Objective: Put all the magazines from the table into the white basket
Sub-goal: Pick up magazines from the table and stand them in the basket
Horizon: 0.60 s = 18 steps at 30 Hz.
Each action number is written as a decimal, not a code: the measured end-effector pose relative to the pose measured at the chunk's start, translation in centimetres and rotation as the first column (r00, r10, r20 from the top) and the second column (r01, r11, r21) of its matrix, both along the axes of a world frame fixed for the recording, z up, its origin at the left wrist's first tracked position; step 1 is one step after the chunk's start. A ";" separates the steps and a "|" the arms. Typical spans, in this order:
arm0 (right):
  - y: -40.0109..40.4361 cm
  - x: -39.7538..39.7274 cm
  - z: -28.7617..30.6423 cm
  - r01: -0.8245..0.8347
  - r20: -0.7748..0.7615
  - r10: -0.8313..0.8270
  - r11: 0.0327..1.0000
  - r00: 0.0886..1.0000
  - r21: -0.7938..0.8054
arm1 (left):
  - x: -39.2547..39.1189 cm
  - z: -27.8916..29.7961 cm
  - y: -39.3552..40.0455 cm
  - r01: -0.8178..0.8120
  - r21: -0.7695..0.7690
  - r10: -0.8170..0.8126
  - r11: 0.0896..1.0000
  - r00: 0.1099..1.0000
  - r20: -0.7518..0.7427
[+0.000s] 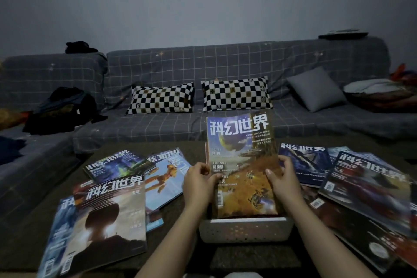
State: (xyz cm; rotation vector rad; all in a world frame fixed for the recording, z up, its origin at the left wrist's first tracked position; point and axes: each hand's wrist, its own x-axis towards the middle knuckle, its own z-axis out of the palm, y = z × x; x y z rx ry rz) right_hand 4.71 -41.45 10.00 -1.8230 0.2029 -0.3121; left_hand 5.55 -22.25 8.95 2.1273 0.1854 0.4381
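A magazine with a planet and orange ground on its cover (241,156) stands upright with its lower edge inside the white basket (246,230) at the table's near middle. My left hand (198,184) grips its left edge and my right hand (284,181) grips its right edge, thumbs on the cover. Another magazine's edge shows just behind it. Several magazines lie spread on the table to the left, the nearest with a dark round shape on its cover (112,219). More lie overlapped to the right, among them a dark red one (370,187).
The low dark table (27,239) stands before a grey checked sofa (158,63). On the sofa are two black-and-white checkered pillows (161,100), a grey cushion (316,89) and piles of clothes (61,110) at both ends.
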 end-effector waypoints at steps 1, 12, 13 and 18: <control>-0.1 0.2 -0.5 -0.001 -0.026 0.000 0.999 1.000 -0.042 | 0.1 -0.5 0.0 -0.031 0.138 0.032 0.990 0.999 -0.004; 0.4 1.5 -2.7 0.024 -0.139 -0.090 0.906 0.986 -0.422 | 1.0 -2.3 0.7 -0.006 0.388 0.080 0.922 0.982 -0.173; 0.5 1.5 -2.8 0.017 -0.140 -0.086 0.900 0.986 -0.435 | 1.0 -2.2 0.7 0.001 0.372 0.069 0.928 0.982 -0.176; 0.7 1.2 -2.3 -0.019 -0.165 -0.062 0.894 0.984 -0.447 | 1.1 -1.8 0.9 0.015 0.274 0.043 0.962 0.978 -0.203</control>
